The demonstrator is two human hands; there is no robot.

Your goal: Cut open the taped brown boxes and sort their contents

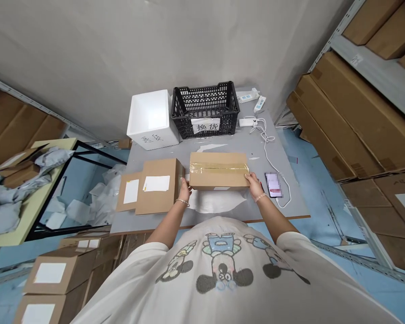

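A long cardboard box (pixel 219 169) with shiny clear tape along its top lies crosswise on the grey table (pixel 162 220). My right hand (pixel 254 185) grips its right end, thumb on the top edge near the front corner. My left hand (pixel 185 191) is at the box's left front corner, thumb up and fingers against the end; part of the fingers is hidden. Just left of that hand stands a larger cardboard box (pixel 157 200) with a white label, overlapping a flatter labelled box (pixel 123 200). White sheet material (pixel 219 202) lies in front of the taped box.
A white foam bin (pixel 155 135) and a black plastic crate (pixel 205 112) stand along the back. A lit phone (pixel 273 184), a white cable (pixel 266 150) and power strips (pixel 248 122) occupy the right side. Carton-filled shelving (pixel 357 121) flanks the right; labelled cartons (pixel 54 288) stack at lower left.
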